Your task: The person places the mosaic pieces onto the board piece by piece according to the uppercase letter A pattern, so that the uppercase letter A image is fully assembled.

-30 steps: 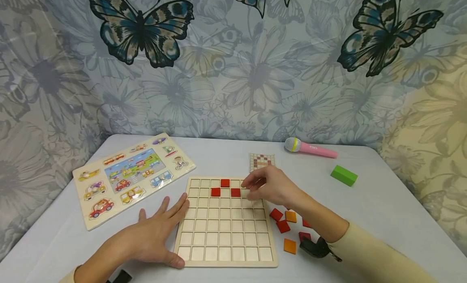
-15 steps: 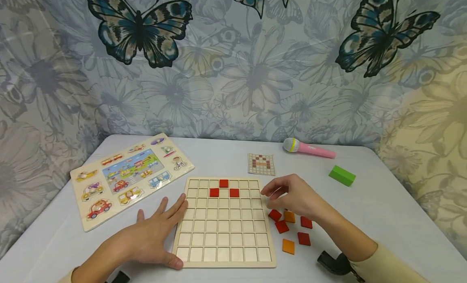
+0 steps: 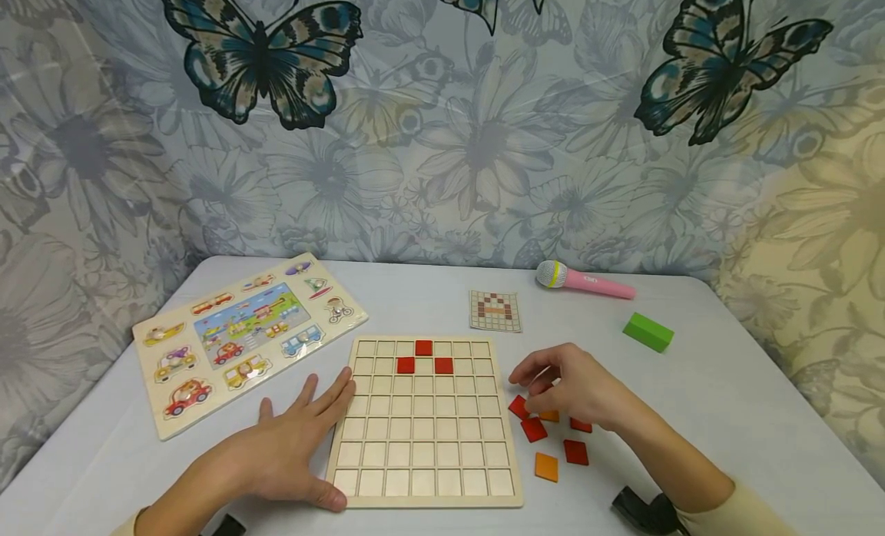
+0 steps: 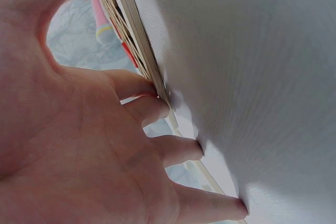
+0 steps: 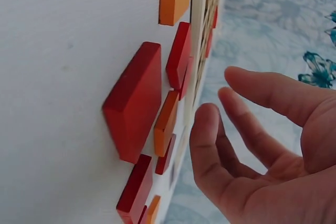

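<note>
A pale wooden grid board (image 3: 423, 430) lies in the middle of the table, with three red square tiles (image 3: 424, 348) in its far rows. My left hand (image 3: 297, 448) rests with spread fingers along the board's left edge; in the left wrist view its fingertips (image 4: 191, 149) meet that edge. To the right of the board lie loose red tiles (image 3: 576, 452) and orange tiles (image 3: 546, 467). Over the far end of them hovers my right hand (image 3: 577, 386), bent fingers apart from the thumb. The right wrist view shows nothing in its grasp, beside a large-looking red tile (image 5: 137, 103).
Behind the board is a small pattern card (image 3: 495, 312). A vehicle picture puzzle (image 3: 252, 344) lies at the left. Farther back on the right are a pink toy microphone (image 3: 594, 283) and a green block (image 3: 648, 332). A patterned cloth (image 3: 442, 160) hangs behind the table.
My right hand has moved from over the board's far right corner, rightward and nearer, to above the loose tiles. The pattern card is now fully uncovered. My left hand stays put.
</note>
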Demonstrator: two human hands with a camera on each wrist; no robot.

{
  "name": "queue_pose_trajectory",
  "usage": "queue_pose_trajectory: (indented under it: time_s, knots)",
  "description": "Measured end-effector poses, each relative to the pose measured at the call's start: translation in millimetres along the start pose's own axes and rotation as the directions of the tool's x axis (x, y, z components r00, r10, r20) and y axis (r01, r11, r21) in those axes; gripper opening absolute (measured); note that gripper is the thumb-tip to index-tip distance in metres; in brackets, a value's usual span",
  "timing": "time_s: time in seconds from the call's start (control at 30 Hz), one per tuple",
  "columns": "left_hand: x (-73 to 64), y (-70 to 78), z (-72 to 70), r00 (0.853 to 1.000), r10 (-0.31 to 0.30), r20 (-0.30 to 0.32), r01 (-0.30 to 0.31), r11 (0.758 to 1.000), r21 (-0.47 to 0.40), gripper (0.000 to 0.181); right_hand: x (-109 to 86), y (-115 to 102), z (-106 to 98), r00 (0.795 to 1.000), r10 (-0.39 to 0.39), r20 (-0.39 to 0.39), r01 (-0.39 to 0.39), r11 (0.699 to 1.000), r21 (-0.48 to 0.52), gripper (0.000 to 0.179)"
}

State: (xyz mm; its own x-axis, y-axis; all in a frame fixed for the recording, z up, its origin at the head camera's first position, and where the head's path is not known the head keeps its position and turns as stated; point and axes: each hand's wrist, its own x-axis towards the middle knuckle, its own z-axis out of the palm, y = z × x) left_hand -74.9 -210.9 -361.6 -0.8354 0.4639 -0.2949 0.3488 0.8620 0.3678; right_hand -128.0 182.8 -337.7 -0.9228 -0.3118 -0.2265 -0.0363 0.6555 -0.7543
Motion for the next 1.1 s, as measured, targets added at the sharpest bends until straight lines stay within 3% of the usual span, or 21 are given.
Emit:
queue_pose_trajectory:
  time_s: [0.5, 1.1]
  knots:
    - [0.0, 0.2, -0.1, 1.0, 0.011, -0.001, -0.011, 1.0, 0.004, 0.141, 0.5, 7.7, 2.5, 0.99, -0.109, 0.091, 0.116, 0.991, -0.07, 0.031]
    - [0.0, 0.7, -0.2, 1.0, -0.008, 0.001, 0.008, 1.0, -0.012, 0.141, 0.8, 10.7, 5.9, 0.977, -0.206, 0.055, 0.213, 0.951, -0.224, 0.042]
